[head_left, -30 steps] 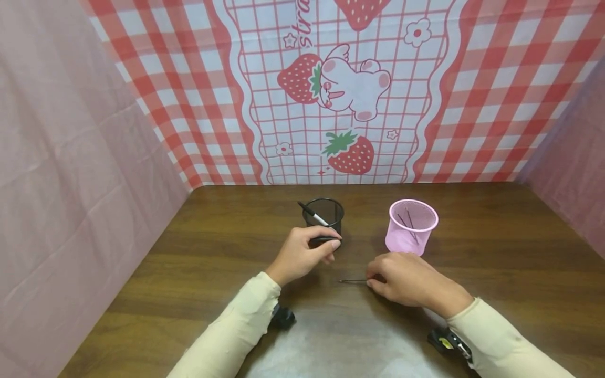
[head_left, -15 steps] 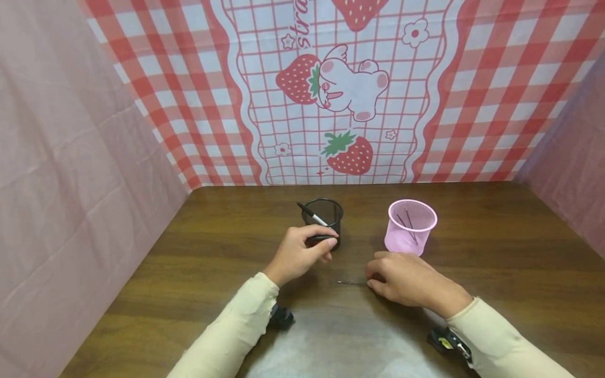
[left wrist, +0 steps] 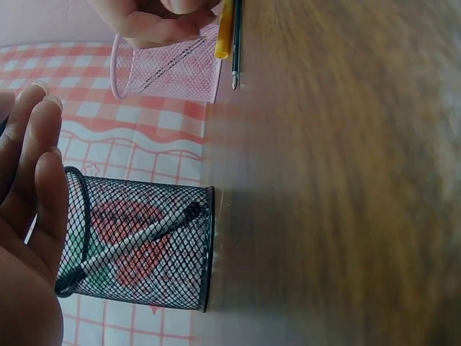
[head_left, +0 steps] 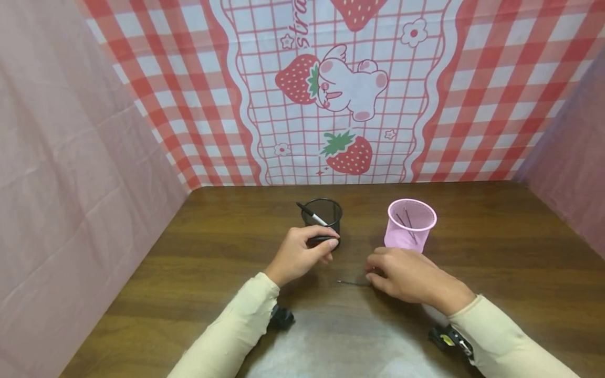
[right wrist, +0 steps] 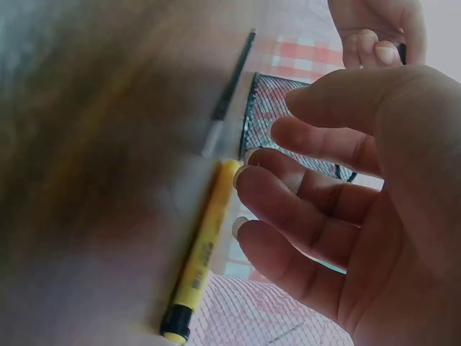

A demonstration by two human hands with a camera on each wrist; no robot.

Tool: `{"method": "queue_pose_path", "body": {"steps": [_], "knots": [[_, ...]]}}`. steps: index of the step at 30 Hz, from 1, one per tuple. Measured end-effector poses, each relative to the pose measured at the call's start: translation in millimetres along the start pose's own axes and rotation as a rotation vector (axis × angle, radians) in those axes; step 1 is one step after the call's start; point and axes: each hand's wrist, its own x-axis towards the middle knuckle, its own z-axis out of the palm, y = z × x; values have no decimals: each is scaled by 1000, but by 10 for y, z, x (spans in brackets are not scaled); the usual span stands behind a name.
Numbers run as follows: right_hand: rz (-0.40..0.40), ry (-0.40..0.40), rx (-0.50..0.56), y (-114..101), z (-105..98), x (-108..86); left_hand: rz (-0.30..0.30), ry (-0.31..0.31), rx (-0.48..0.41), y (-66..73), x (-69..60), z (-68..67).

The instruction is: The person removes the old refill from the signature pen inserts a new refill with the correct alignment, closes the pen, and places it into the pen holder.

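Beside the black mesh cup (head_left: 336,227), the left hand (head_left: 296,254) pinches a black pen-like object (head_left: 321,239) between thumb and fingertips. A black-and-white pen (head_left: 317,217) leans inside that cup. The right hand (head_left: 408,275) is just above the table in front of the pink mesh cup (head_left: 406,239), its fingers loosely bent and holding nothing in the right wrist view. A thin dark refill (head_left: 352,283) lies left of its fingertips. Below the right hand, a yellow marker (right wrist: 200,259) with a black end rests on the table, hidden in the head view.
Two thin dark sticks (head_left: 410,226) lean inside the pink cup. The wooden table (head_left: 212,252) meets a red-and-white checked cloth (head_left: 189,121) at the back, with pink cloth (head_left: 85,184) along the left side and more on the right.
The right hand has risen slightly toward the pink cup, and its thumb and fingers have parted from the thin refill. The left hand has barely moved.
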Motion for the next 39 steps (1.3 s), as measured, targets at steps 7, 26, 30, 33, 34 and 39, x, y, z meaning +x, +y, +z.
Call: {"method": "queue_pose_path", "body": {"steps": [7, 26, 30, 33, 34, 39], "knots": [[12, 33, 9, 8, -62, 6, 8, 3, -4, -2, -27, -1], [60, 63, 8, 40, -237, 14, -32, -2, 3, 12, 1, 30], [55, 54, 24, 54, -322, 50, -12, -8, -3, 13, 15, 38], [42, 69, 35, 68, -380, 87, -3, -10, -2, 12, 17, 34], [39, 74, 36, 73, -398, 99, -5, -10, -3, 12, 15, 31], [50, 80, 42, 88, -474, 159, -4, -7, -6, 21, -3, 1]]}}
